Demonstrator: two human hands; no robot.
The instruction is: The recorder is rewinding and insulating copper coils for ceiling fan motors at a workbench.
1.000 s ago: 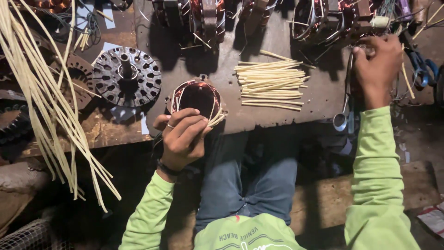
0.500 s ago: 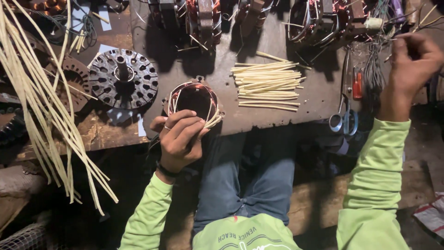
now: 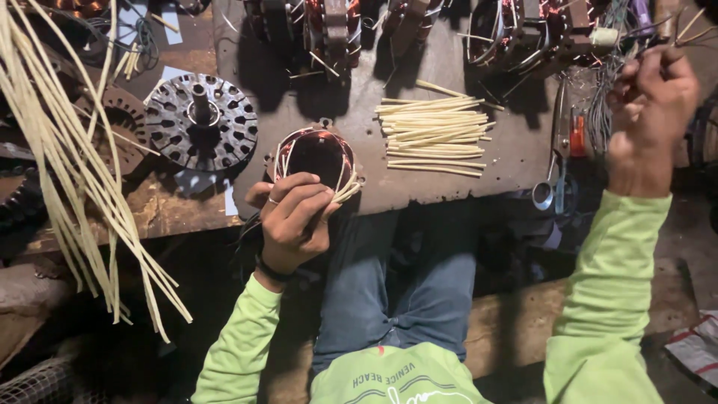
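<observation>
Here, in the single head view, the left hand (image 3: 293, 223) is curled at the near edge of the counter (image 3: 456, 187), its fingers closed on a few cream insulation sleeves (image 3: 345, 188) that stick out from the wound stator (image 3: 314, 155), a ring of copper coil lying flat just beyond the knuckles. The right hand (image 3: 652, 105) is raised far to the right, well apart from the left, fingers pinched together around a bunch of thin wires (image 3: 602, 112); exactly how many strands it grips is too fine to tell. Judging from how things lie, the stator already carries its copper winding and several sleeves, so the work looks partly done, while a tidy stack of cut sleeves (image 3: 434, 135) waits unused in the middle of the counter. To the left sits a dark slotted rotor disc (image 3: 200, 120), and a loose sheaf of long cream strips (image 3: 67, 164) hangs across the left side, partly hiding what lies beneath. Scissors (image 3: 553, 161) with a red-handled tool beside them rest near the right edge, and more wound stators (image 3: 329, 26) line the far side, crowding the space there.
</observation>
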